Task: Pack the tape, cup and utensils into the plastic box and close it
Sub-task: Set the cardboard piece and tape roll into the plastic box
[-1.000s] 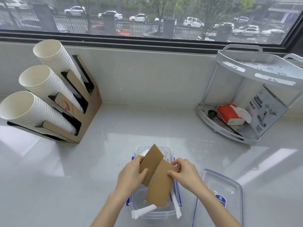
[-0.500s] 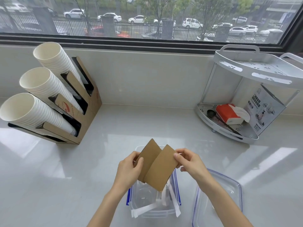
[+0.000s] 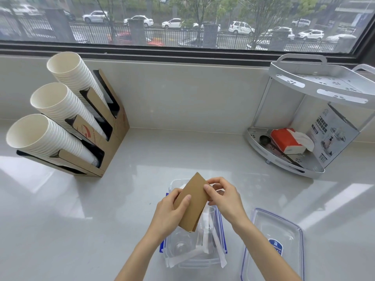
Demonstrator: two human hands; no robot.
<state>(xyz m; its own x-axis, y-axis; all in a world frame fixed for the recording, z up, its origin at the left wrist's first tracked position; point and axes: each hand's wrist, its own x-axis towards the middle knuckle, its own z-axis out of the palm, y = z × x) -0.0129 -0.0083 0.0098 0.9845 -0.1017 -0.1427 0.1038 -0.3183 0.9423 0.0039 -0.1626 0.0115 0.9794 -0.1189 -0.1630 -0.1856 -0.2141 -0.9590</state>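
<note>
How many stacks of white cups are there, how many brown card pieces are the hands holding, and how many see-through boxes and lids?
Stacks of white cups: 3
Brown card pieces, held by left hand and right hand, now look like: 1
Clear plastic box: 1
Clear lid: 1
Total: 6

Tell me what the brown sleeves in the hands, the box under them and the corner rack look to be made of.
Brown sleeves: kraft cardboard, matte; flat, stiff, a cut edge shows. Both hands pinch them.
Box: clear hard plastic, glossy; contents show through the wall, blue latches on the sides.
Corner rack: probably metal with a pale, satin coating, judging by thin posts and punched holes; plastic cannot be ruled out.
</note>
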